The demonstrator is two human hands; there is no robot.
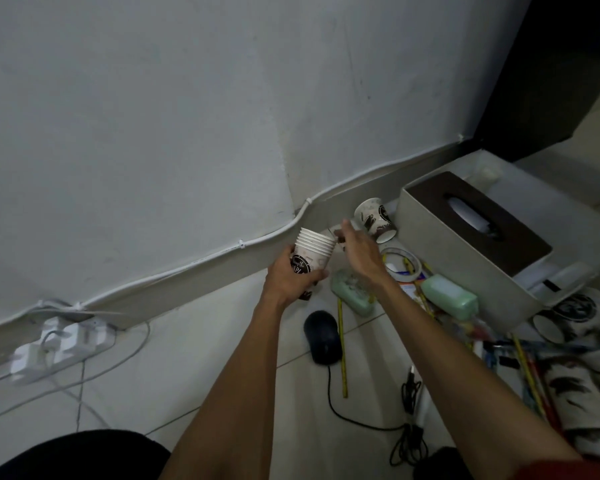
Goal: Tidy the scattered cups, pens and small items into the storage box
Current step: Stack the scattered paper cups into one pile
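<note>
**While the stack sits in my left hand, one loose cup waits by the wall**

Because nested cups take less room in a box, I hold a stack of paper cups (pixel 313 252) in my left hand (pixel 289 279). My fingers are curled round its lower part and the open rims tilt toward the far wall. My right hand (pixel 360 251) reaches forward just right of those rims, toward a loose paper cup (pixel 375 220) lying on its side against the skirting. The hand is seen from behind, and I cannot tell whether its fingers are spread or pinching something small at the stack's rim. To my mind the loose cup goes onto the stack next.

In this head view the storage box (pixel 483 168), as I read it, is the clear plastic tub at the far right. A grey tissue box (pixel 465 244) with a dark slotted lid lies across it and hides most of the opening, so it may need shifting.

Between me and the tub the floor is crowded. A tape roll (pixel 417 271) lies under my right wrist, with two pale green packs (pixel 451 299) beside it. Near me are a black mouse (pixel 321 337) on its cord and a yellow pencil (pixel 343 358). A heap of pens (pixel 523 362) and more printed cups (pixel 565 320) lie at the right edge. A white power strip (pixel 61 344) sits well apart on the left.
</note>
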